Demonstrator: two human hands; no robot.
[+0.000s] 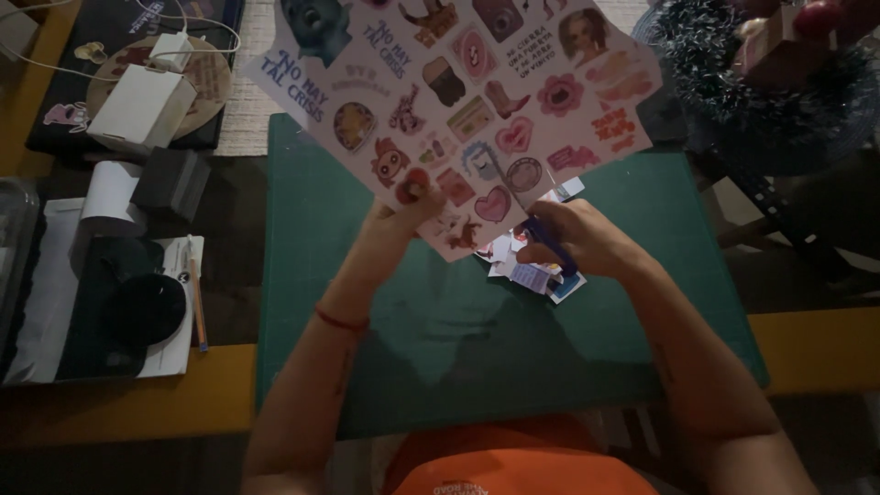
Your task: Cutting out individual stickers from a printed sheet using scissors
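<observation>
- The left hand [403, 209] pinches the lower edge of a sticker sheet [458, 101], thumb on top, holding it up over the far half of a green cutting mat [440, 330]
- The sheet is white and crowded with small coloured pictures: hearts, a flower, a boot, a camera, little figures; it is tilted, its lower corner pointing toward the person, and its top runs past the far edge of the mat
- The right hand [573, 240] is clenched around blue-handled scissors [541, 225], fingers through the loops; the blades reach up into the lower right part of the sheet, but whether they are parted is too dim to tell
- Under the right hand, near the middle of the mat, lies a small heap of paper scraps [532, 273], touching one another
- A red thread bracelet [341, 320] sits on the left wrist
- The mat lies on a yellow-brown table [128, 403], its near edge close to the person's orange shirt [522, 467]
- To the left of the mat, near the table's left edge, a pencil [197, 293] lies on white paper beside a round black object [147, 309]
- Toward the far left corner a white box [142, 108] rests on a round board, with a white charger [170, 50] and its cable just behind
- A dark grey box [172, 181] stands beside a white paper roll [108, 194], between the white box and the pencil
- At the far right corner is dark tinsel [761, 92]
</observation>
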